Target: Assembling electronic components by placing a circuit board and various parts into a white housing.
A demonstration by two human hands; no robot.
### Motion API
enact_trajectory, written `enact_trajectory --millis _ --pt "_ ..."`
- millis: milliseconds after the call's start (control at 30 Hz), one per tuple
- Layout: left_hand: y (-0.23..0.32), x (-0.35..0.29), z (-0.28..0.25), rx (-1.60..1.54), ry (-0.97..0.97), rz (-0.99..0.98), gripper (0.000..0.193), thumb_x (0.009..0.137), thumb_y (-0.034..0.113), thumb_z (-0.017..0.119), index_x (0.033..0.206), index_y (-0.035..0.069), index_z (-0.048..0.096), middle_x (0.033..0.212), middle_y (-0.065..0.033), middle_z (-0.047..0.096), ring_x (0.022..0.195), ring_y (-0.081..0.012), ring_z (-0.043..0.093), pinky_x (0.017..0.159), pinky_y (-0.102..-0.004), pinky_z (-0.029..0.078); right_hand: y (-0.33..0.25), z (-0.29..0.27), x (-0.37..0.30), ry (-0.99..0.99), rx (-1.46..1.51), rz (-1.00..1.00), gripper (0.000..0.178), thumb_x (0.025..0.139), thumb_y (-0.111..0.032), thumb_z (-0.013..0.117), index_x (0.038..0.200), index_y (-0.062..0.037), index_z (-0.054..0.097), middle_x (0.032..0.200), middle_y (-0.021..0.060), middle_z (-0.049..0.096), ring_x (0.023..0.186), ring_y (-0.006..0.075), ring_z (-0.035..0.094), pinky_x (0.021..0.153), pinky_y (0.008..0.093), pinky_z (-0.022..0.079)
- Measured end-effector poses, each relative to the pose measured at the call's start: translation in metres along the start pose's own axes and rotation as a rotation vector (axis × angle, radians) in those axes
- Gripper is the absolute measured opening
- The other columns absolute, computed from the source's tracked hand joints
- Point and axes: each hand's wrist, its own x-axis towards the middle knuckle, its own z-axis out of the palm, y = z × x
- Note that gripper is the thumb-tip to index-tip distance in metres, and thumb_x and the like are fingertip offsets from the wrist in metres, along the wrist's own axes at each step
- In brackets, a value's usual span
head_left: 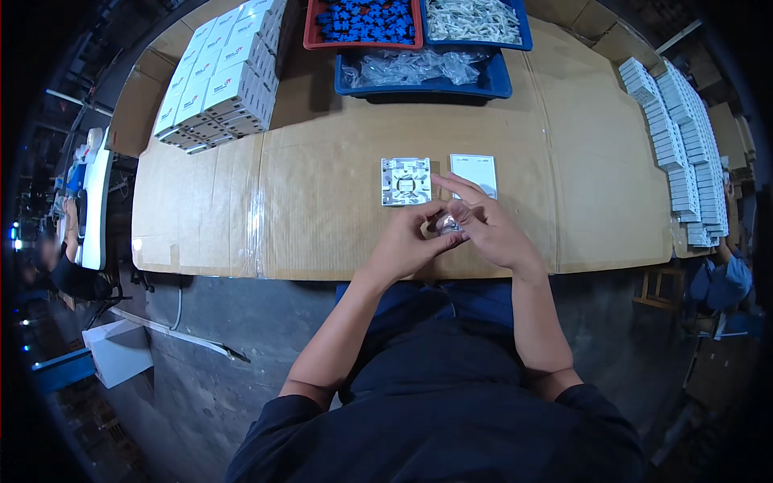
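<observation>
My left hand (404, 243) and my right hand (498, 229) meet close to the table's front edge. Between them is a small clear, shiny plastic bag (448, 224), pinched by the left thumb and fingers. The right thumb presses at the bag's upper side, while other right fingers stretch forward; what the bag contains is too small to tell. Just beyond the left hand lies a square white frame piece (405, 167) with a grey patterned middle. A flat white square plate (475, 167) lies to its right, partly covered by the right fingers.
Far trays hold parts: a red tray (362, 45) of blue plastic pieces, a blue tray (527, 36) of small white pieces, another blue tray (423, 93) of clear bags. White boxes (221, 80) are stacked left, white units (680, 145) right. Other people sit at both sides.
</observation>
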Motion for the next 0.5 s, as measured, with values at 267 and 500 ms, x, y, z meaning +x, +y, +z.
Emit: enact_trajectory --millis 267,500 --pt "0.015 0.0 -0.011 -0.662 -0.333 -0.23 0.04 0.109 0.035 0.06 0.126 0.0 0.066 0.099 -0.0095 0.075 0.084 -0.0152 0.072 0.073 -0.0278 0.058 -0.006 -0.013 0.002 -0.176 -0.076 -0.157 0.071 0.106 -0.065 0.041 0.148 -0.0115 0.06 0.162 0.0108 0.048 0.156 0.0298 0.031 0.124 0.0441 0.032" --pt "-0.005 -0.001 -0.002 -0.863 -0.273 -0.192 0.049 0.111 0.042 0.049 0.124 -0.002 0.065 0.1 -0.0175 0.075 0.084 -0.0224 0.075 0.07 -0.0337 0.061 -0.012 -0.008 -0.001 -0.274 0.164 0.017 0.076 0.105 -0.065 0.043 0.153 -0.0068 0.054 0.113 0.0125 0.077 0.089 0.0152 0.071 0.086 0.0293 0.055"
